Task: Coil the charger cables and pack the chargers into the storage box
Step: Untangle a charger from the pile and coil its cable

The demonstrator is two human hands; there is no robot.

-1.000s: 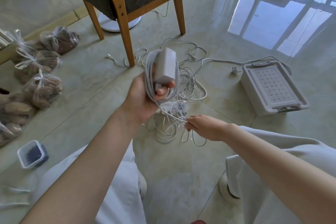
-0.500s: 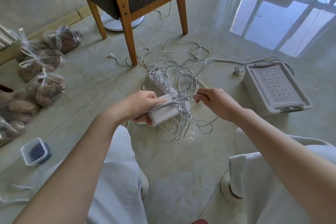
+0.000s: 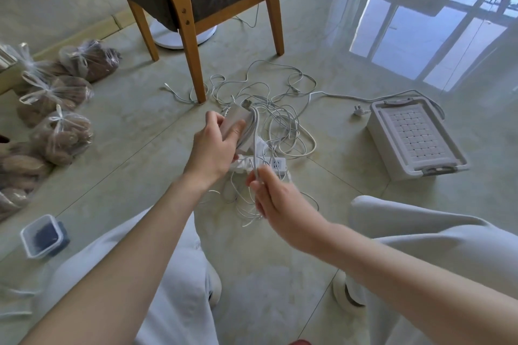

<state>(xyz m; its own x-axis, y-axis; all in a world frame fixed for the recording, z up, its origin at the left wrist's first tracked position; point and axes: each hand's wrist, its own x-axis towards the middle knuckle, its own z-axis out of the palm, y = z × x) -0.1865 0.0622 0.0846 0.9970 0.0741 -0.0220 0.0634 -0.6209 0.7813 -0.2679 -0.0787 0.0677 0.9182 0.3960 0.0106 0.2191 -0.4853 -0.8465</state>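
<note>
— Seen from the head: which step is this?
— Coiling, I'd say. The left hand point(image 3: 215, 145) is clamped round a white rectangular charger brick point(image 3: 236, 120), held up with several turns of its thin white cable point(image 3: 254, 148) round it; the right hand point(image 3: 276, 199) pinches that cable just below, fingertips closed on it
— And the box?
— The grey plastic storage box point(image 3: 414, 137) sits on the tiles to the right, well apart, its lid apparently on. Nothing packed that I can see
— Next move?
— Probably another wrap, drawing slack from the loose tangle of white cables point(image 3: 280, 109) by the white power strip point(image 3: 276, 163) without snagging; then the lid must come off
</note>
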